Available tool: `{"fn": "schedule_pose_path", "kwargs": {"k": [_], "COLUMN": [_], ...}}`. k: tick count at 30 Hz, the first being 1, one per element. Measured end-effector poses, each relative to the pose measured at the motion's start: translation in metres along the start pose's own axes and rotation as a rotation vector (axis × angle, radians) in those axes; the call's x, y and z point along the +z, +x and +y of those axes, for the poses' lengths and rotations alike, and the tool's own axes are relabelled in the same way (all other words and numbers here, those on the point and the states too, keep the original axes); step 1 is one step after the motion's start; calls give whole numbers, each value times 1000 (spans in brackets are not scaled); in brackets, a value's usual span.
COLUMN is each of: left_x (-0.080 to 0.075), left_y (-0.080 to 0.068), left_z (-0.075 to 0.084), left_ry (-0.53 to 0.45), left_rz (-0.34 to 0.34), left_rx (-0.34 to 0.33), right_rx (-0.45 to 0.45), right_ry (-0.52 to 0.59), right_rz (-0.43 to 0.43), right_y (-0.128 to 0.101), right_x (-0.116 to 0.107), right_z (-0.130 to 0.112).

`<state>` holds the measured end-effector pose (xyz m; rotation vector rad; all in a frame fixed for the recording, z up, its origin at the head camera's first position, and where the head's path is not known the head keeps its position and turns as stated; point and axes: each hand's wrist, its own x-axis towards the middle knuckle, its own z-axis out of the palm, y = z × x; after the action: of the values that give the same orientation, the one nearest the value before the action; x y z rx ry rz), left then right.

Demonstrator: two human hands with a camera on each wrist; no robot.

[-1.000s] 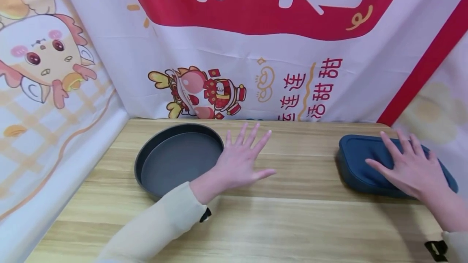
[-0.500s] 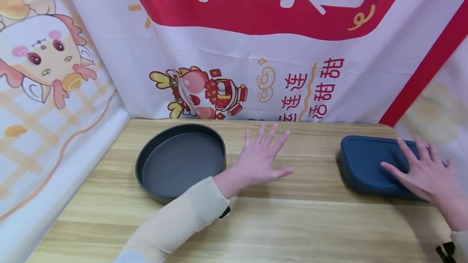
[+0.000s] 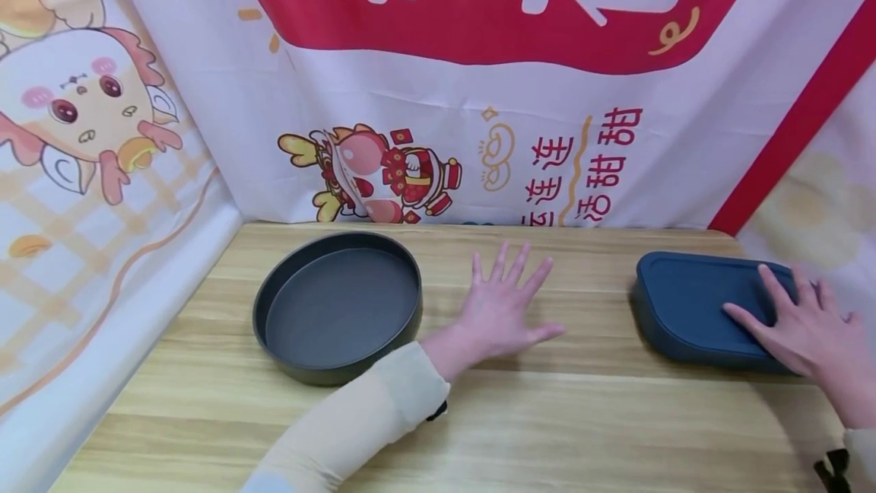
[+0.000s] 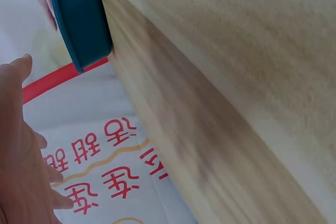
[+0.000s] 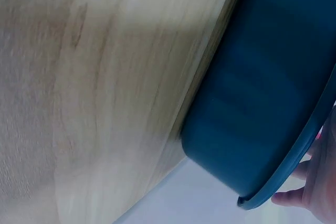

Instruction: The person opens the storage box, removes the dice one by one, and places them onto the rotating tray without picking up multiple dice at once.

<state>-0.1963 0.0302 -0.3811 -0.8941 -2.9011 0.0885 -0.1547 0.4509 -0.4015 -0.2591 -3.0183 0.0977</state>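
Your left hand hangs over the desk with its fingers spread wide and nothing in it. The round black pan sits to the left of that hand, hollow side up. It looks steady, likely because its flat bottom is down. Your right hand has spread fingers too, and grips nothing. The blue box is under and just left of those fingers, flat top up. You can't tell here if they touch it. Your left hand is between pan and box, which perhaps sit apart so each has room.
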Motion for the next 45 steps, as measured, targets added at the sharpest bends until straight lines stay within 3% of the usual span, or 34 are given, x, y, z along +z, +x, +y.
{"fn": "schedule_pose_path", "kwargs": {"k": [13,25,34,45], "left_x": [2,2,5,7], "left_y": [6,8,17,32], "left_z": [14,19,23,41], "left_ry": [-8,-9,-102,-184], "left_rz": [-1,4,44,19], "left_rx": [-7,-9,1,0], "right_rx": [81,102,100,35], "right_ry": [93,89,86,130], "right_rz": [-40,-71,-36,9], "right_y": [-1,-3,-3,-6], "right_x": [6,3,4,2], "right_z": [26,22,24,7]}}
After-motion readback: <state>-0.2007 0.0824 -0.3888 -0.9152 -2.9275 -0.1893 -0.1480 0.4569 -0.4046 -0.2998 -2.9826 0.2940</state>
